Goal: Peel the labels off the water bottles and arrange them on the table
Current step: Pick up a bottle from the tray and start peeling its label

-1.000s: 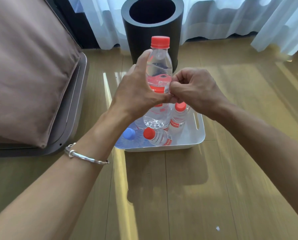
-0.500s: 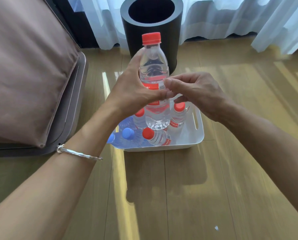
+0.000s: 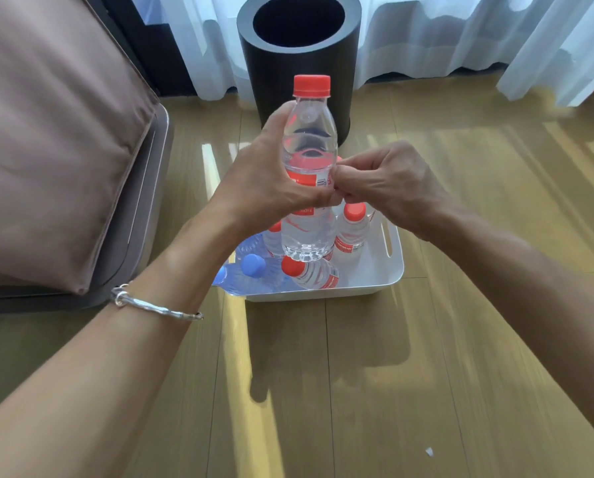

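Nearest to me, a small white scrap (image 3: pixel 429 452) is lying on the wooden surface (image 3: pixel 357 374). A silver bracelet (image 3: pixel 157 307) is sitting on the left wrist.

Beyond the arms, a white tray (image 3: pixel 375 288) is standing on the wood and is holding several bottles. A red-cap bottle (image 3: pixel 318 274) is lying on its side at the front. A blue-cap bottle (image 3: pixel 254 265) is lying just beside it on the left. An upright bottle (image 3: pixel 352 229) with a red cap is standing near the right wall of the tray.

Above the tray, the left hand (image 3: pixel 268 188) is gripping the bottle (image 3: pixel 309 139) upright in the air, with the fingers and thumb wrapped around its middle. This bottle is full of clear water and is carrying a red cap. Its red label (image 3: pixel 306 177) is partly showing between the fingers. The right hand (image 3: pixel 385 188) is touching the right side of the bottle. Its fingers are curled tightly together and are pinching the edge of the label, just beside the tip of the left thumb.

Behind them, a black round bin (image 3: pixel 299 63) is standing with its top open. White curtains (image 3: pixel 461 29) are hanging at the back. On the left, a brown cushion (image 3: pixel 47 132) is resting on a grey base.
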Tool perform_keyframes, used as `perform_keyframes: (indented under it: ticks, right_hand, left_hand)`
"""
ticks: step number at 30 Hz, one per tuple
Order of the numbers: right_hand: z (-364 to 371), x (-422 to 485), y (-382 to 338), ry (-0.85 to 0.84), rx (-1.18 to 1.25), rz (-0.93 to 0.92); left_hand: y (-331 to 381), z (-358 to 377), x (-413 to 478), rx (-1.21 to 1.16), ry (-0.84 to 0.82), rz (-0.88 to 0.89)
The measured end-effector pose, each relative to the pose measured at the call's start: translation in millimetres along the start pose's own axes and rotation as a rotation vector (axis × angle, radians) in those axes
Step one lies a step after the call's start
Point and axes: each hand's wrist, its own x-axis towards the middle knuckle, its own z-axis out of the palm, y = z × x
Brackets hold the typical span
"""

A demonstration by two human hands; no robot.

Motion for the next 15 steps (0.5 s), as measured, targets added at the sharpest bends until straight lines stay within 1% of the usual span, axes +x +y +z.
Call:
perform_keyframes:
  ticks: [4, 9, 11, 15]
  right_hand:
    - [3, -4, -1, 0.024, -0.037, -0.017]
    - [5, -3, 5, 0.108, -0.063, -0.029]
    - [2, -1, 7, 0.097, -0.072, -0.049]
    - [-4, 2, 10, -0.004, 0.038, -0.047]
  left_hand:
    - [2, 5, -3, 0.049, 0.053, 0.002]
    - [5, 13, -5, 0.075, 0.052, 0.02]
    - [5, 14, -5, 0.064, 0.053, 0.011]
    - [1, 6, 1, -0.013, 0.032, -0.007]
